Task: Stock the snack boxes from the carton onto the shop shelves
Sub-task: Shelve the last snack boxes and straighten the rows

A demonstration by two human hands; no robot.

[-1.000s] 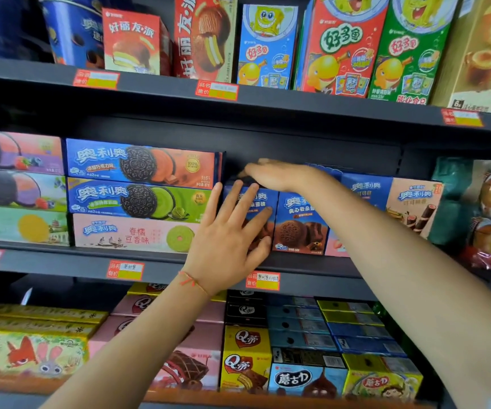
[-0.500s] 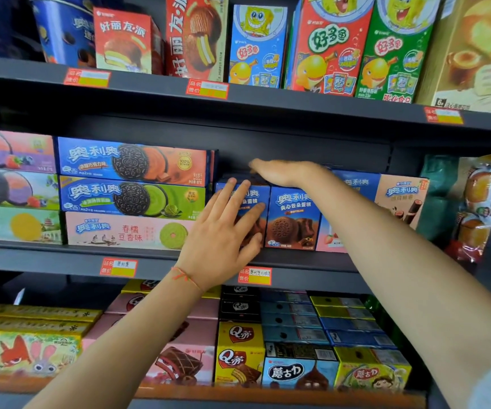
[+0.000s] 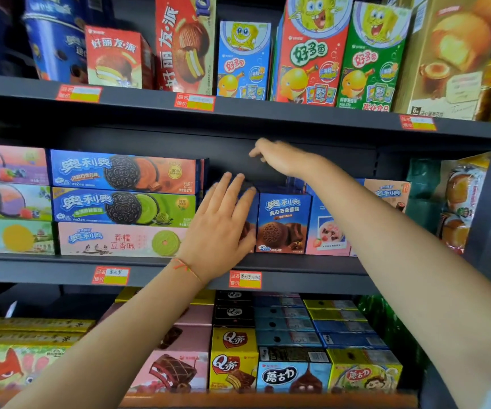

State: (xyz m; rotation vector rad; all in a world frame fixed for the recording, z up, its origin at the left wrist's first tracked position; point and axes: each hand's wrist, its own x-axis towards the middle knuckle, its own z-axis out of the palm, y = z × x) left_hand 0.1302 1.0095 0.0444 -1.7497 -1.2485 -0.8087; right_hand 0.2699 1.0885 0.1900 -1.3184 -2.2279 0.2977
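On the middle shelf (image 3: 312,265) a row of small blue snack boxes stands upright. My left hand (image 3: 223,228) lies flat, fingers straight, against the front of the leftmost blue box (image 3: 252,206) and hides most of it. The neighbouring blue box (image 3: 283,222) shows a chocolate cake picture. My right hand (image 3: 279,157) hovers above the tops of these boxes with relaxed fingers and holds nothing. It looks apart from them and is slightly blurred. The carton is out of view.
Long cookie boxes (image 3: 123,202) are stacked three high left of my left hand. A pink box (image 3: 325,231) and bagged cakes (image 3: 457,202) stand to the right. The shelf above (image 3: 267,112) carries tall boxes. The shelf below holds several small boxes (image 3: 233,358).
My right hand has lifted off the tops of the blue boxes and now hovers above them. My left hand stays flat on the front of the leftmost box.
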